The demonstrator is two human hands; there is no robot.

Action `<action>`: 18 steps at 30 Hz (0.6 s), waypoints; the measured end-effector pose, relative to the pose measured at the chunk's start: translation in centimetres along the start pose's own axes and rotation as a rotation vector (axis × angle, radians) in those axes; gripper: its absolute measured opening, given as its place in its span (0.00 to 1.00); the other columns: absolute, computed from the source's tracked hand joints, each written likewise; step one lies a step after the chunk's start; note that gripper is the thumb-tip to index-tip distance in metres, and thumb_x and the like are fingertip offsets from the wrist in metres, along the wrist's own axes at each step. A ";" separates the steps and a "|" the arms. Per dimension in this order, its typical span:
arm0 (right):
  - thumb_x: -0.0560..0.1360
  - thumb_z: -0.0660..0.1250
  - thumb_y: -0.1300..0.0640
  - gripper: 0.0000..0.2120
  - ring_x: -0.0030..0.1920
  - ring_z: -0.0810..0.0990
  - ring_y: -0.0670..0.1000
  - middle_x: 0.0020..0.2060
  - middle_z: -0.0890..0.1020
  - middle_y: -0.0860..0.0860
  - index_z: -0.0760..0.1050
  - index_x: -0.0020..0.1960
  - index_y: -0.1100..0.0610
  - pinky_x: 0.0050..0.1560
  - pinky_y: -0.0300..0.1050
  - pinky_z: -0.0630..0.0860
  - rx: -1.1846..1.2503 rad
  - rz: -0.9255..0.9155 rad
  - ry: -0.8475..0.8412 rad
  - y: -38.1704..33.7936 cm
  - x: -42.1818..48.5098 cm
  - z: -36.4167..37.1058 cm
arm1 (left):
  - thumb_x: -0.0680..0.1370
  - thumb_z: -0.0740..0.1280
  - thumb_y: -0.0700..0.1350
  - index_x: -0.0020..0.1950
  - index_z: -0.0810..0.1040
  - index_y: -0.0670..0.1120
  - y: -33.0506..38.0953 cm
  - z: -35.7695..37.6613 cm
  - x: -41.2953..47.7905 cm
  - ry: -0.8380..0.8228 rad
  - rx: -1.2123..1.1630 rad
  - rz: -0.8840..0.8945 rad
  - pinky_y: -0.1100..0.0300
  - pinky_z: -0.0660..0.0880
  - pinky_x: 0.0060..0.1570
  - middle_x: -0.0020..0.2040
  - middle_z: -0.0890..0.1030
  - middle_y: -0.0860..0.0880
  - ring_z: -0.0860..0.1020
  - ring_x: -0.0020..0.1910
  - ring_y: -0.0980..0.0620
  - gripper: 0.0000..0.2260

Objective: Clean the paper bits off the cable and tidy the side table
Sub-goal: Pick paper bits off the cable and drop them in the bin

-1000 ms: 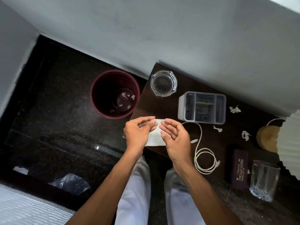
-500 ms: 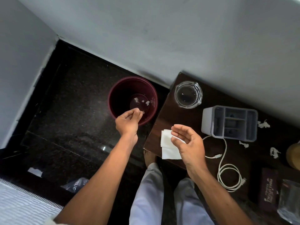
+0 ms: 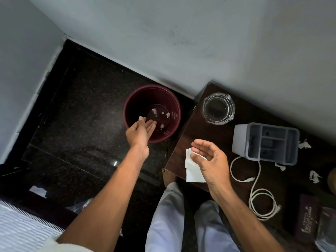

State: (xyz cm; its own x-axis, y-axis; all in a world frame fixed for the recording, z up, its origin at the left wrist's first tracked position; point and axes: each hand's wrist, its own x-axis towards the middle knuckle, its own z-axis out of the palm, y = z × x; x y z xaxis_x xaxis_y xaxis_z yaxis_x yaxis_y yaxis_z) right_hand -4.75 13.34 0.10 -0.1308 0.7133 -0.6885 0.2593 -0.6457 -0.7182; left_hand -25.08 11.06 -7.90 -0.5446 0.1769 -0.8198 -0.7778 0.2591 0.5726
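Hovering hands at bin and side table

Left hand (image 3: 141, 132), fingers straight and holding nothing, hangs over one round maroon bin (image 3: 127, 106) containing four white scraps (image 3: 168, 115). Right hand (image 3: 209, 159), loosely curled, hovers above one folded tissue (image 3: 192, 173) on the dark wooden side table (image 3: 190, 135). One white cable (image 3: 254, 179) lies looped there, near three torn paper bits (image 3: 314, 176).

The bin's (image 3: 135, 102) mouth lies open from above, save the left grip (image 3: 141, 132) over its near rim. On the tabletop (image 3: 214, 137), bare wood runs between ashtray (image 3: 219, 108) and tissue (image 3: 193, 171); organizer (image 3: 269, 142) and looped cable (image 3: 254, 184) crowd the right side, and the wall (image 3: 236, 51) closes the far edge.
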 end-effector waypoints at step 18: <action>0.73 0.71 0.72 0.14 0.48 0.85 0.44 0.47 0.86 0.49 0.81 0.52 0.55 0.50 0.34 0.80 -0.027 -0.041 0.247 2.8 -2.2 -8.4 | 0.82 0.62 0.60 0.61 0.81 0.42 -6.5 3.3 -12.7 -0.317 0.027 -0.103 0.58 0.84 0.46 0.52 0.88 0.43 0.87 0.52 0.47 0.23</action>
State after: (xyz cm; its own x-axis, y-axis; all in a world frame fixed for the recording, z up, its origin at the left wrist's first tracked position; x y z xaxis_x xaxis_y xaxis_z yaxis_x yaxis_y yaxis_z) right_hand 4.28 12.26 0.41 0.0952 0.7858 -0.6111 0.2844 -0.6098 -0.7398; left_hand -12.04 10.24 -1.23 -0.3352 0.4344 -0.8360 -0.8127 0.3156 0.4898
